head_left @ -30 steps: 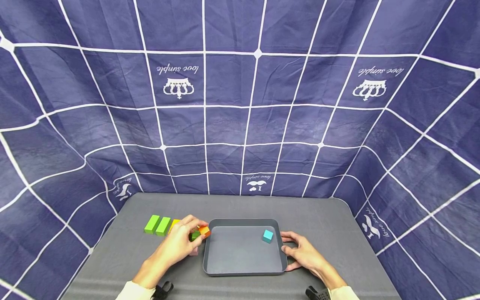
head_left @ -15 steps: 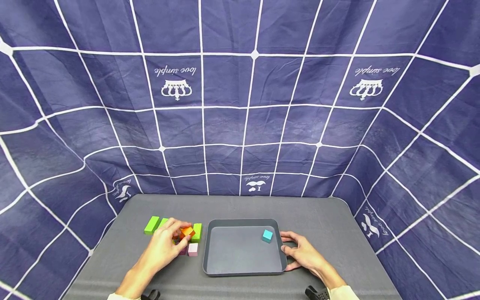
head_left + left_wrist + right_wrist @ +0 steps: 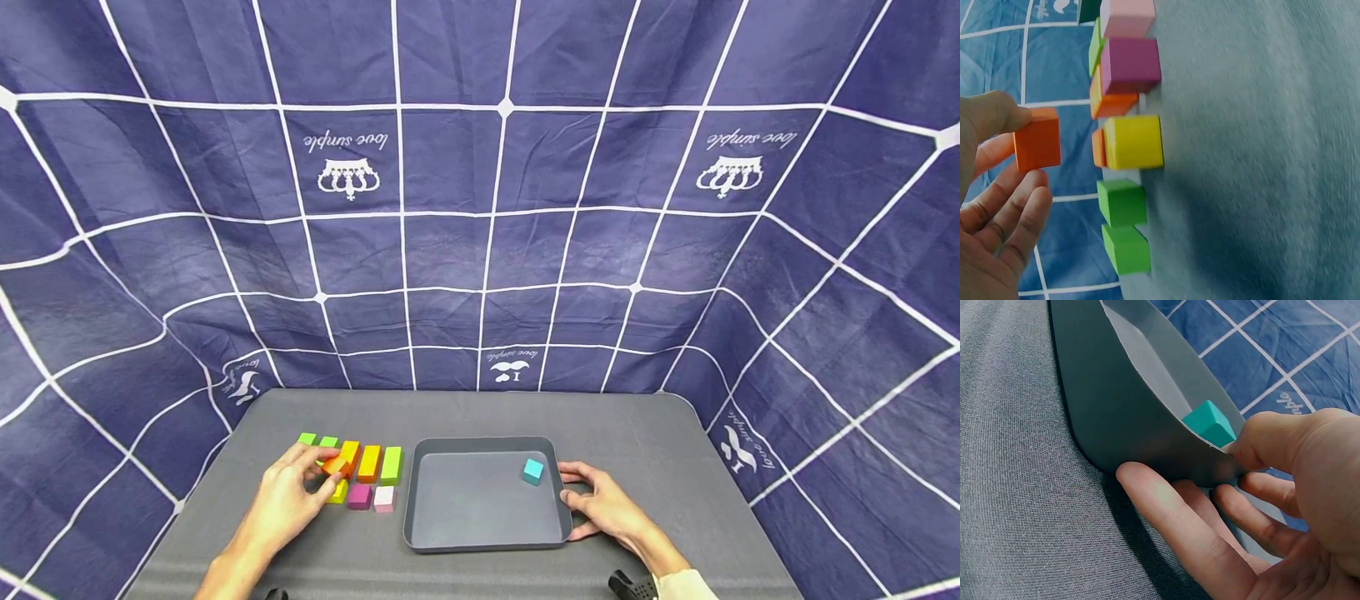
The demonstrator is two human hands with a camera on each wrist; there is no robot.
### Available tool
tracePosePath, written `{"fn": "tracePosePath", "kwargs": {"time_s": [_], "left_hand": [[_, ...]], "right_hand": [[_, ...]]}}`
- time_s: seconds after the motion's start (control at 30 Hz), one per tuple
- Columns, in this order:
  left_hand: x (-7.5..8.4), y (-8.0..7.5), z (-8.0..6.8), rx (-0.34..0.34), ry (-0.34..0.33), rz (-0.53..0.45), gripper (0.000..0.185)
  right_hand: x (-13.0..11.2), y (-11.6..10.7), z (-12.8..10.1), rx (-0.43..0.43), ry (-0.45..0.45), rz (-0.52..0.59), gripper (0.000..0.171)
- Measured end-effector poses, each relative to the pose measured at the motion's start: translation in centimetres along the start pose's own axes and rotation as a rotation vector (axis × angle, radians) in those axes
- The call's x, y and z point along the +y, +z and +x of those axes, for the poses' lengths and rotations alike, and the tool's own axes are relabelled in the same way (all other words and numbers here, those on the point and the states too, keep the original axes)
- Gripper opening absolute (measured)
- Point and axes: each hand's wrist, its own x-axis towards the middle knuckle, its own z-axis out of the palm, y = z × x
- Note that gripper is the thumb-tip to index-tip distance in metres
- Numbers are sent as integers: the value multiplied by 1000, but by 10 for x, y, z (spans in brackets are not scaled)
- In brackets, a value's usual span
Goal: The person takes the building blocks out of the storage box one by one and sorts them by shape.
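Note:
My left hand (image 3: pixel 283 493) pinches an orange block (image 3: pixel 1038 140) between thumb and fingers. It is raised above the left end of two rows of coloured blocks. Below it in the head view are a yellow block (image 3: pixel 337 492), a purple block (image 3: pixel 359 497) and a pale pink block (image 3: pixel 385 499). My right hand (image 3: pixel 611 504) grips the right side of a dark grey tray (image 3: pixel 487 547), thumb at the rim and fingers against the outer wall. Inside the tray, towards its back right, lies a teal cube (image 3: pixel 1210 422).
Behind the front blocks stand an orange block (image 3: pixel 369 464) and a light green block (image 3: pixel 392 466). Two green blocks (image 3: pixel 1122 203) lie at the left end, partly behind my left hand in the head view. A blue gridded cloth (image 3: pixel 450 250) encloses the grey table (image 3: pixel 660 450).
My left hand has carried the orange block leftward, from beside the tray's left edge to over the left blocks, uncovering the purple and pink blocks. The right hand stays at the tray.

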Motion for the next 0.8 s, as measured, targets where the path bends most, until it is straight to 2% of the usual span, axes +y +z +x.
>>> {"fn": "tracePosePath", "kwargs": {"time_s": [0.1, 0.3, 0.53, 0.8], "left_hand": [[-7, -2, -3, 9, -11, 14, 46], [-21, -5, -12, 3, -78, 50, 47], [-30, -9, -21, 2, -143, 50, 46], [-37, -11, -28, -85, -236, 59, 37]], "right_hand": [[-1, 0, 0, 1, -1, -1, 65], [-2, 0, -1, 0, 0, -4, 64], [-2, 1, -1, 2, 6, -3, 64], [-2, 2, -1, 7, 6, -8, 64]]}}
